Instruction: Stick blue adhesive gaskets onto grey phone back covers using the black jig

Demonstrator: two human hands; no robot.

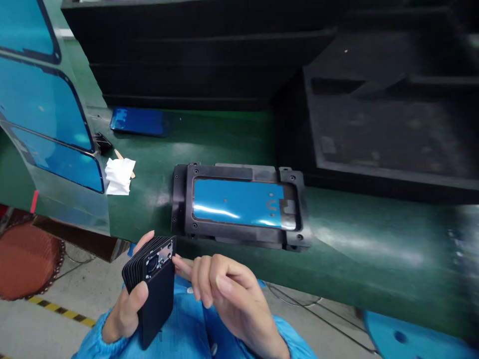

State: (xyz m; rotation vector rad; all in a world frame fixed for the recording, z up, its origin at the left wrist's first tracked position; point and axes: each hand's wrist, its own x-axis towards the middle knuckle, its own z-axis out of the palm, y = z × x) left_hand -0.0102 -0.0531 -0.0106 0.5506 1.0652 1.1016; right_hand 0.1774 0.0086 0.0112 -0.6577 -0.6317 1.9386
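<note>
My left hand (pixel 129 309) is wrapped round a stack of thin black panels (pixel 159 294) with camera cutouts at the top, held upright below the bench edge. My right hand (pixel 224 284) is beside it, index fingertip at the stack's upper right edge, the other fingers curled with nothing visible in them. Beyond the hands, a black fixture (pixel 239 239) lies on the green bench. Inside it rests a panel with blue film (pixel 235 202).
Blue-filmed sheets (pixel 45 109) hang over the left. A blue-topped panel (pixel 138 122), white tissue (pixel 119 177) and wooden stick (pixel 119 154) lie on the green bench (pixel 348 239). Large black boxes (pixel 209 70) stand behind, another (pixel 385 124) at right. A red stool (pixel 30 262) is lower left.
</note>
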